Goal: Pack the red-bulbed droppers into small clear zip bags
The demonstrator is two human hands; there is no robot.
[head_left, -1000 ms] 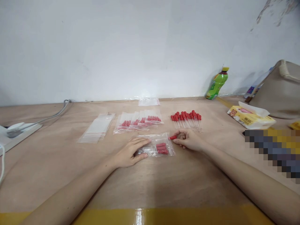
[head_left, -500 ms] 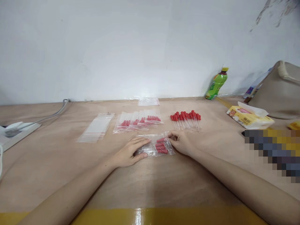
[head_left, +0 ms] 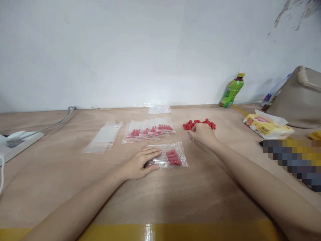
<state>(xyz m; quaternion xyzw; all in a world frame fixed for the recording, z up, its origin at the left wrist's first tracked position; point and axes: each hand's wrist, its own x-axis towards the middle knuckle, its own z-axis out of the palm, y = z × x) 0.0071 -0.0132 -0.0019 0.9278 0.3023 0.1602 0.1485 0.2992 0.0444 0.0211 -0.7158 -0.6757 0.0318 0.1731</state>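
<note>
Tan counter [head_left: 160,197], scuffed white wall [head_left: 112,57]. Our left hand [head_left: 140,163] lies spread on a clear bag [head_left: 181,152]; right hand [head_left: 202,133] at red droppers [head_left: 208,123], can't tell we're gripping any.

The dropper bulbs [head_left: 207,122] are red. The front bag [head_left: 163,158] is clear; the flat bags [head_left: 103,136] are whitish, striped red. The bottle [head_left: 231,92] is green with a yellow cap [head_left: 241,75], the tissue box [head_left: 267,128] yellow and white, the handbag [head_left: 296,100] taupe. Yellow tape [head_left: 150,231] edges the light-brown table [head_left: 175,197]. Brown blotches [head_left: 283,13] mark the off-white wall [head_left: 125,53].
</note>
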